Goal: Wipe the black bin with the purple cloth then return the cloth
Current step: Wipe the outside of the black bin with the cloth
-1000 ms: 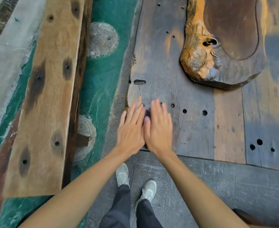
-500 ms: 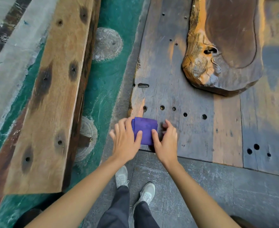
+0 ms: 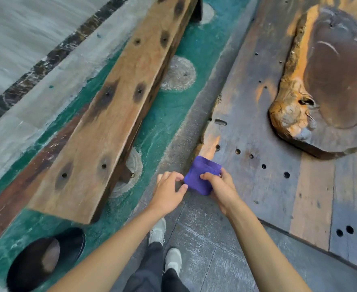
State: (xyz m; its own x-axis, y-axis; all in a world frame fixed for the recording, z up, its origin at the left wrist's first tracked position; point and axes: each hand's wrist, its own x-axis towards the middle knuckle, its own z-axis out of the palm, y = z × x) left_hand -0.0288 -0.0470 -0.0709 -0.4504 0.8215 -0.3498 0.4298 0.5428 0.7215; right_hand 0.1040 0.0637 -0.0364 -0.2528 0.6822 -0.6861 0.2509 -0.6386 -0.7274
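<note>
A folded purple cloth [image 3: 201, 174] sits at the near left corner of the dark wooden table [image 3: 268, 133], lifted slightly off its edge. My right hand [image 3: 222, 189] grips the cloth from the right, thumb on top. Just left of the cloth is my left hand [image 3: 169, 191], fingers curled, its fingertips at the cloth's left edge. A round black bin [image 3: 44, 260] stands on the floor at the lower left, seen from above with its mouth open; both hands are well to its right.
A long wooden bench [image 3: 114, 114] runs diagonally on the left over green floor [image 3: 169, 114]. A carved wooden slab [image 3: 325, 81] lies on the table's far right. Grey tiles [image 3: 211, 249] and my shoes [image 3: 165, 245] are below.
Both hands lay flat over the cloth, then uncovered it; now my right hand has hold of it and it is raised off the table. The view swung left, bringing the black bin into sight.
</note>
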